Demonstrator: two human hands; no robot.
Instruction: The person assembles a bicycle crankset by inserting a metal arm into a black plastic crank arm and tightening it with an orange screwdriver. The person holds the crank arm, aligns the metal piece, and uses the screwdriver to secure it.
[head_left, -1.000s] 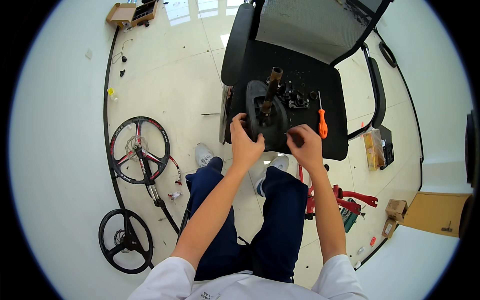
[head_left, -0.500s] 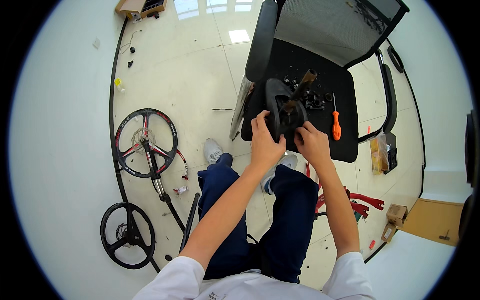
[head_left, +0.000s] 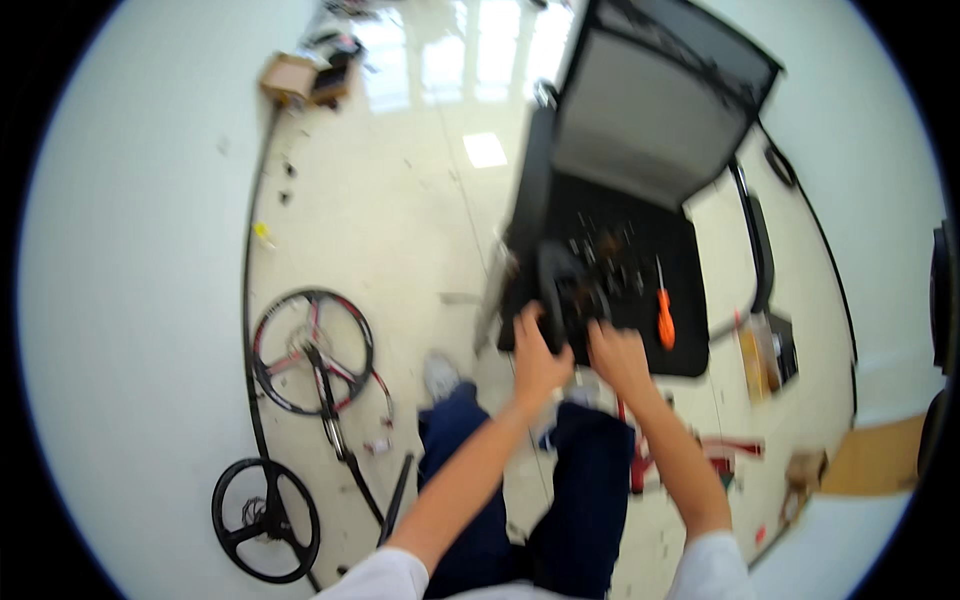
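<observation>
On the black seat of an office chair stands a dark rounded part with a brownish tube rising from it, blurred by motion. My left hand grips its near left edge, with fingers on the outer side and the thumb toward the middle. At its near right side my right hand has curled fingers closed on the rim. Several small dark pieces lie loose on the seat just beyond. To the right of them rests a screwdriver with an orange handle.
On the left floor lie a wheel with red-marked spokes joined to a fork and a black three-spoke wheel. Red frame parts and cardboard boxes are at the right. An open box sits at the far left.
The whole scene has shifted down in the picture and blurred, as my head has moved. Both hands keep their hold on the dark rounded part.
</observation>
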